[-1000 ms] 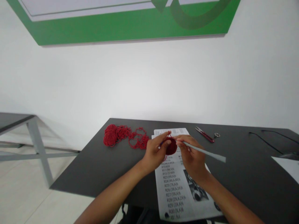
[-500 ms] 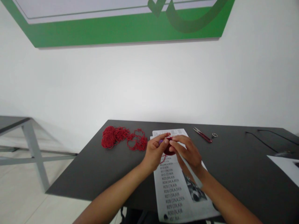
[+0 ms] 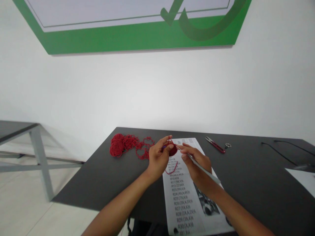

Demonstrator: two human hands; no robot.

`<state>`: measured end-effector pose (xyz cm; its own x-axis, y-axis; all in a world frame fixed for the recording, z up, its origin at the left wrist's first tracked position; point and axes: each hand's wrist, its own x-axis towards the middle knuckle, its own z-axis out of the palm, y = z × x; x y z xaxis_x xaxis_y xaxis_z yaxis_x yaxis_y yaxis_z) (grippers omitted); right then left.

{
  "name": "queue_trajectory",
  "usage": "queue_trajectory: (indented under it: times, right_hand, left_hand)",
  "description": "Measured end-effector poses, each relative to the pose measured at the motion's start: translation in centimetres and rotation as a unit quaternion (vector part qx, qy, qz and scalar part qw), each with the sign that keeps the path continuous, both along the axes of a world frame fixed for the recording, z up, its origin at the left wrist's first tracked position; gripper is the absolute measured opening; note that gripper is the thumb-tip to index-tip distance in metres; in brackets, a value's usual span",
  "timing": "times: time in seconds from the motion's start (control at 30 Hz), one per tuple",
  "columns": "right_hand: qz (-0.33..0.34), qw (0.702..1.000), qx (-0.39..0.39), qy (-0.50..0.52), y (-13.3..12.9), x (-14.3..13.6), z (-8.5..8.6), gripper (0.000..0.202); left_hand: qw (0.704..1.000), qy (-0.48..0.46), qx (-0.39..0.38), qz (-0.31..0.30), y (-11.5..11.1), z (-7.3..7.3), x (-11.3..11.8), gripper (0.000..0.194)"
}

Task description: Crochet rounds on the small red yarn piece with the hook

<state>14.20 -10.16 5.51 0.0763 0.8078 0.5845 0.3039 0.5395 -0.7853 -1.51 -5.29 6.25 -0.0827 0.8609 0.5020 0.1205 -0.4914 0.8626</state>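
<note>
Between thumb and fingers, my left hand (image 3: 158, 155) pinches a small round piece of red crochet work (image 3: 173, 150). A strand of red yarn runs up over its raised index finger, and a loose red tail (image 3: 173, 170) hangs over the paper. Something purple shows partly beside the thumb. My right hand (image 3: 197, 160) is closed around a crochet hook (image 3: 204, 168) with a pale grey handle, its tip at the edge of the red piece. Below both hands lies a printed sheet (image 3: 180, 196) with rows of pattern text and a photo.
A red yarn ball (image 3: 117, 145) with loose tangled strands lies left on the dark table (image 3: 98, 183). Red-handled thread snips (image 3: 215, 145) and a small metal ring (image 3: 228, 145) lie at the back right. Farther right are black-armed glasses (image 3: 280, 152) and a white paper (image 3: 301, 180).
My right hand has drawn a little away to the right from the crochet piece, showing more of the hook. The yarn on the left index finger now stands up, and the whole view has shifted slightly.
</note>
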Motion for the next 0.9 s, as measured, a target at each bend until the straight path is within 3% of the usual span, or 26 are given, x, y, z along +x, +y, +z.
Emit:
queue_trajectory:
  times: [0.13,0.27,0.4,0.5,0.7,0.8,0.9]
  right_hand:
    - [0.031,0.99,-0.052,0.125,-0.2,-0.2,-0.4,0.022]
    - [0.07,0.975,-0.054,0.202,0.3,-0.4,-0.2,0.025]
    - [0.151,0.937,-0.082,0.303,1.0,-0.6,0.3,0.024]
    - [0.164,0.922,-0.092,0.337,1.6,-0.5,0.1,0.024]
    - [0.128,0.97,-0.016,0.205,1.7,0.3,-0.6,0.023]
    - [0.073,0.992,0.018,0.101,1.1,0.3,-0.3,0.02]
    - [-0.003,0.999,0.049,0.002,0.6,0.1,-0.3,0.018]
  left_hand:
    - [0.999,-0.027,-0.016,0.0,-0.2,0.2,0.3,0.028]
    - [0.998,-0.055,-0.027,0.0,-0.3,0.4,0.5,0.023]
    - [0.997,-0.068,-0.032,-0.02,-0.4,0.4,0.5,0.023]
    - [0.999,-0.039,-0.02,-0.03,-0.8,0.4,0.6,0.026]
    - [0.996,0.043,0.071,-0.03,-1.1,-0.1,0.4,0.026]
    - [0.99,0.061,0.119,-0.043,-1.3,-0.5,0.4,0.025]
    - [0.992,0.048,0.102,-0.058,-1.5,-0.7,0.7,0.023]
